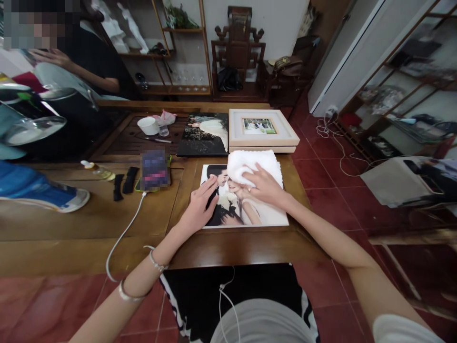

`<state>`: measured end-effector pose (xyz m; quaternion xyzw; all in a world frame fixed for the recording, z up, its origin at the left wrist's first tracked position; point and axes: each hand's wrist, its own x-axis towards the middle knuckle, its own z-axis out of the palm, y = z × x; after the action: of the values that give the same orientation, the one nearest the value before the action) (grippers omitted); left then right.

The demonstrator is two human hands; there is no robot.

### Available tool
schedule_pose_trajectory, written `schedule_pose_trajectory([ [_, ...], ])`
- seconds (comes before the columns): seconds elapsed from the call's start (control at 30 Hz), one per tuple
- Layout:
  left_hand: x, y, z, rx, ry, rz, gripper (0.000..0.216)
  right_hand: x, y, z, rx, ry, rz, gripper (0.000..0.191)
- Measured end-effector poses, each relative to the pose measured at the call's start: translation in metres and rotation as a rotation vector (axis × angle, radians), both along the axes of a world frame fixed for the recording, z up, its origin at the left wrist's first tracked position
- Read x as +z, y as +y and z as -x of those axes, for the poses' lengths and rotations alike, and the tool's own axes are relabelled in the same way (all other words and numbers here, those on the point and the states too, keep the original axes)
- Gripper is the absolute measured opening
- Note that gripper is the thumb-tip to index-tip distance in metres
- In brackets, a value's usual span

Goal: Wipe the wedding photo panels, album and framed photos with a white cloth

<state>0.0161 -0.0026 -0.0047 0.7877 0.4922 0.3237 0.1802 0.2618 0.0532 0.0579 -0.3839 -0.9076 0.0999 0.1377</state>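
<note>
A large photo print [250, 209] of a couple lies flat on the wooden table [85, 224] in front of me. My left hand [200, 205] rests flat on its left edge, fingers stretched out. My right hand [262, 185] presses a white cloth [252, 164] onto the upper part of the print, fingers curled over a bunched part of it. The rest of the cloth lies folded at the print's top edge.
Behind the print lie a dark photo panel [205, 133] and a white framed picture [262, 129]. A phone [154, 170] with a white cable, a small bottle [96, 170], black strips [124, 181] and a white cup [148, 126] are at left. Another person [89, 62] sits at far left.
</note>
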Motion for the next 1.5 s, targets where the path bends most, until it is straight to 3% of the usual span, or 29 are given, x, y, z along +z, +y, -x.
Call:
schedule_pose_trajectory([
  [0.13, 0.0, -0.001, -0.001, -0.002, -0.006, -0.008, 0.047, -0.005, -0.005, 0.008, -0.05, -0.028, -0.055, 0.027],
  [0.33, 0.002, -0.001, -0.002, 0.008, -0.004, 0.014, 0.047, 0.01, -0.105, 0.008, 0.11, -0.18, 0.054, 0.031],
  [0.43, 0.003, -0.001, -0.002, 0.006, -0.01, 0.023, 0.047, 0.027, -0.134, 0.005, 0.244, -0.185, 0.154, 0.026],
  [0.57, 0.002, -0.001, -0.001, 0.006, -0.015, 0.021, 0.047, 0.037, -0.107, 0.007, 0.144, -0.171, 0.183, 0.026],
  [0.67, 0.002, 0.0, -0.001, -0.002, -0.022, 0.009, 0.047, 0.027, -0.057, 0.009, 0.021, -0.158, 0.1, 0.029],
  [0.83, 0.003, -0.001, -0.001, -0.009, -0.017, 0.016, 0.046, 0.004, -0.001, 0.009, 0.036, -0.083, 0.024, 0.026],
  [0.93, 0.003, -0.001, -0.001, -0.016, -0.025, 0.024, 0.047, 0.002, -0.01, 0.012, 0.013, -0.107, 0.016, 0.031],
  [1.07, 0.002, 0.0, -0.001, -0.009, -0.021, 0.026, 0.048, 0.015, -0.067, 0.014, 0.029, -0.236, 0.135, 0.045],
  [1.23, 0.003, -0.001, -0.001, -0.007, -0.007, 0.031, 0.048, 0.043, -0.134, 0.0, 0.276, -0.27, 0.314, 0.038],
  [1.33, 0.004, -0.002, -0.001, -0.005, -0.014, 0.03, 0.048, 0.053, -0.132, -0.005, 0.312, -0.25, 0.378, 0.034],
  [1.5, 0.002, -0.001, 0.0, -0.009, -0.027, 0.023, 0.048, 0.04, -0.07, 0.0, 0.176, -0.201, 0.275, 0.034],
])
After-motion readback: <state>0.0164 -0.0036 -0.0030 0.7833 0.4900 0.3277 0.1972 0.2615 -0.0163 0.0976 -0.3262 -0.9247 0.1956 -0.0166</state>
